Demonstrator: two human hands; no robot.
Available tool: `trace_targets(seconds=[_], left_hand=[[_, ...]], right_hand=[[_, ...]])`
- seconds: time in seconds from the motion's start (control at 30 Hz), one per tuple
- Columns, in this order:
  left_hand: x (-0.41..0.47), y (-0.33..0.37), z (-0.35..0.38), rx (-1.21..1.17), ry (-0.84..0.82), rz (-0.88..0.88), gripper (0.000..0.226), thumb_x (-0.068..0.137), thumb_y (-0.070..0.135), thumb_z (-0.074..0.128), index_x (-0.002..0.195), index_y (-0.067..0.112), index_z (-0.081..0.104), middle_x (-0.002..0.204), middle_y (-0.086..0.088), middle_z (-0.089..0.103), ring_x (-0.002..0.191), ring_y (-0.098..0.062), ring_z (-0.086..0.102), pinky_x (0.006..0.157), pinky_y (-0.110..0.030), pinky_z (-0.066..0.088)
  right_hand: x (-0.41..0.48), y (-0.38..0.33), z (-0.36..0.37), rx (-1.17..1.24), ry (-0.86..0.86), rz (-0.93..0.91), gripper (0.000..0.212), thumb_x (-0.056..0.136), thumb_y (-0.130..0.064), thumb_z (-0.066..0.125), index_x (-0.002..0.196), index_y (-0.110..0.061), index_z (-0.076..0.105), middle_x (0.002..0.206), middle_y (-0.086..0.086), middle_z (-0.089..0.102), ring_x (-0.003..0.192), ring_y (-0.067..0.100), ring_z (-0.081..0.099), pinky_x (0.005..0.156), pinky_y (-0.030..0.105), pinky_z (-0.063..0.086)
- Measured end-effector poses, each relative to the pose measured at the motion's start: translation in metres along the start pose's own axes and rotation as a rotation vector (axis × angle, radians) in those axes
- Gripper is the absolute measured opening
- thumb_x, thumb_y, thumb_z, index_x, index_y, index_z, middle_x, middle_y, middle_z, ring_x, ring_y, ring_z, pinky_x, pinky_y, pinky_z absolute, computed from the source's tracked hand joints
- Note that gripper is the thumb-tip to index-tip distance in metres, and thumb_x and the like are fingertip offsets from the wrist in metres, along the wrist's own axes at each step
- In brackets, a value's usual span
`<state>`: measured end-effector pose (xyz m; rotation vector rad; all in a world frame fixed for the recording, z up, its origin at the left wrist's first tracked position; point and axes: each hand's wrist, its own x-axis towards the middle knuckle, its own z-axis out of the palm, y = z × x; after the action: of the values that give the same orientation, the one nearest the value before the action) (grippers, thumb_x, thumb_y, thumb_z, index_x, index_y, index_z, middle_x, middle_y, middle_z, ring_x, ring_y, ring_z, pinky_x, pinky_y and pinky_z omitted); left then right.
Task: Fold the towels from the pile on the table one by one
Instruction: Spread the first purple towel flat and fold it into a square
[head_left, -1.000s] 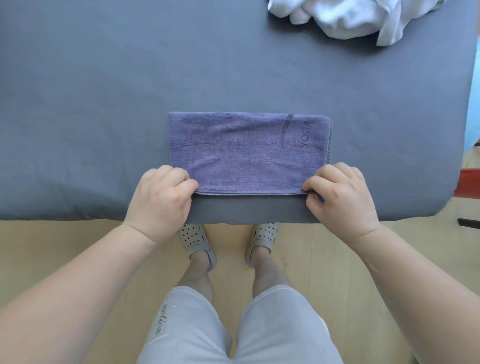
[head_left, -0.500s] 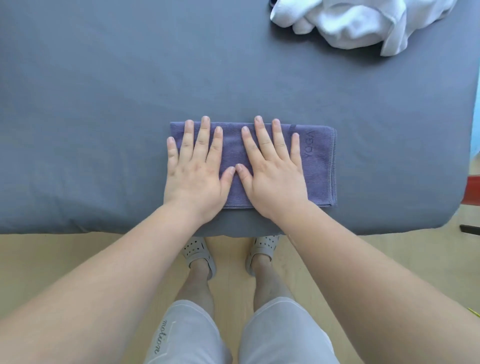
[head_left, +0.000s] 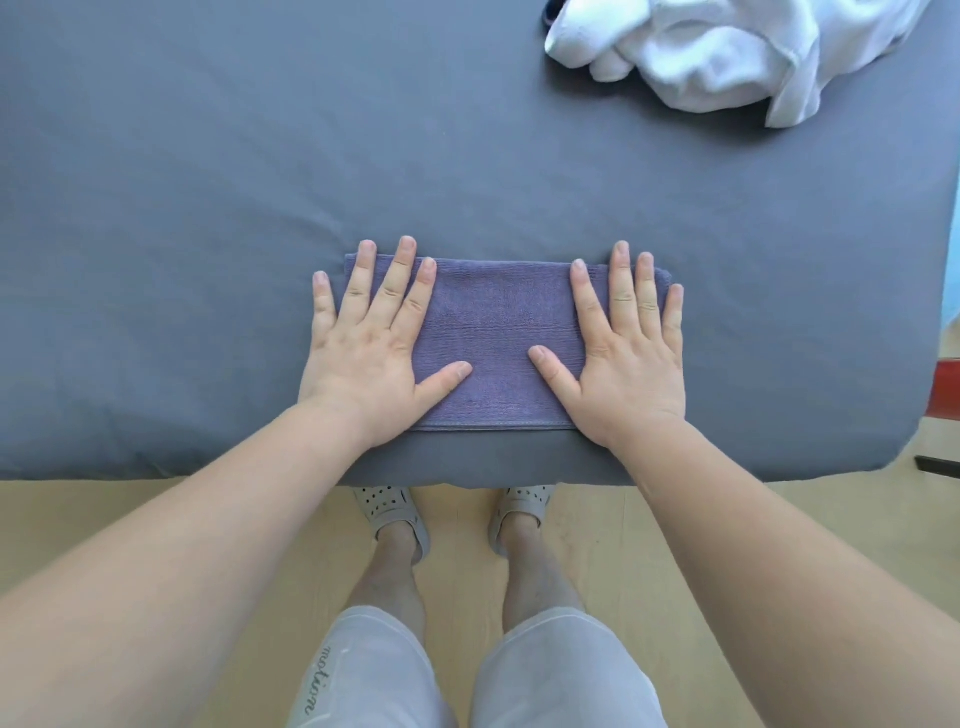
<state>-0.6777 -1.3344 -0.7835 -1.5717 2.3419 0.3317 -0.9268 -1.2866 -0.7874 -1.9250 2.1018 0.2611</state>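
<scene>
Two-handed smoothing, judging by the pose. Pressing down on the folded purple towel (head_left: 498, 338) with the left hand (head_left: 363, 358) and the right hand (head_left: 631, 364), one at each short end. Both palm-down, fingers straight and spread, thumbs angled inward toward each other; gripping nothing, pinching nothing, only flat contact with the cloth.

Towel directly beneath both palms and spanning the gap between the thumbs, a neat long rectangle, its hemmed near edge level with the heels of the hands and close to the near edge of the table (head_left: 208, 182). Fingertips reaching the far edge, a few poking just past it. Left little finger off the cloth, on the table itself outside the towel's end; right little finger at or just over the opposite end, hard to say which.

Well beyond the right fingertips, away and outward: the pile of white towels (head_left: 727, 52), crumpled and untouched.

Probably flattening after a lengthwise fold, with this towel not yet finished. Next, most likely: lifting one palm, pinching the two corners under it, carrying that end across to meet the end under the other hand, keeping that other hand down as an anchor. Calls for matched edges and a light pull, to avoid skewing or dragging the soft layers.
</scene>
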Motion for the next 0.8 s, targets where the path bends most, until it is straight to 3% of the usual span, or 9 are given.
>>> trace_targets(seconds=[0.23,0.43,0.57,0.67,0.73,0.8], left_hand=[[-0.030,-0.016,-0.008,-0.156,0.111,-0.132,0.088,0.094,0.064,0.038,0.160,0.016,0.004,0.166,-0.015,-0.010,0.153,-0.034,-0.008,0.121,-0.058,-0.003],[-0.026,-0.018,-0.005,-0.209,0.137,-0.278,0.084,0.098,0.056,0.038,0.158,0.003,0.012,0.166,-0.016,-0.011,0.153,-0.033,-0.008,0.121,-0.060,0.000],[-0.019,-0.018,0.002,-0.134,0.129,-0.257,0.084,0.098,0.059,0.034,0.156,0.002,0.019,0.166,-0.018,-0.008,0.153,-0.035,-0.005,0.120,-0.064,0.004],[-0.018,-0.022,0.006,-0.205,0.187,-0.232,0.081,0.095,0.058,0.044,0.151,0.000,0.032,0.165,-0.019,0.010,0.152,-0.038,0.008,0.119,-0.062,0.007],[-0.017,-0.022,0.006,-0.260,0.243,-0.212,0.073,0.091,0.054,0.056,0.140,0.001,0.046,0.156,-0.018,0.032,0.144,-0.039,0.028,0.116,-0.059,0.021],[-0.014,-0.021,0.000,-0.329,0.286,-0.236,0.064,0.084,0.048,0.069,0.129,0.004,0.054,0.139,-0.013,0.049,0.123,-0.037,0.044,0.101,-0.053,0.037]], right_hand=[[-0.009,-0.044,-0.020,0.030,0.075,-0.069,0.089,0.095,-0.072,0.023,0.162,-0.017,0.005,0.168,0.014,-0.009,0.154,0.034,-0.012,0.122,0.059,-0.009],[0.000,-0.087,-0.001,0.043,0.050,-0.039,0.092,0.095,-0.074,0.022,0.161,-0.014,0.003,0.169,0.008,-0.008,0.155,0.030,-0.012,0.122,0.061,-0.006],[0.001,-0.085,0.007,0.048,0.028,-0.020,0.093,0.094,-0.075,0.022,0.161,-0.015,-0.002,0.168,0.009,-0.013,0.154,0.031,-0.016,0.122,0.060,-0.007],[0.001,-0.087,0.007,0.053,0.025,0.011,0.095,0.093,-0.076,0.022,0.161,-0.015,-0.004,0.168,0.011,-0.014,0.153,0.033,-0.018,0.122,0.060,-0.007],[0.002,-0.087,0.008,0.043,0.015,0.015,0.095,0.093,-0.076,0.022,0.161,-0.015,-0.005,0.168,0.011,-0.014,0.153,0.033,-0.018,0.122,0.061,-0.005],[0.002,-0.087,0.009,0.034,0.009,0.012,0.095,0.093,-0.076,0.021,0.161,-0.014,-0.005,0.168,0.011,-0.014,0.153,0.033,-0.017,0.122,0.061,-0.004]])
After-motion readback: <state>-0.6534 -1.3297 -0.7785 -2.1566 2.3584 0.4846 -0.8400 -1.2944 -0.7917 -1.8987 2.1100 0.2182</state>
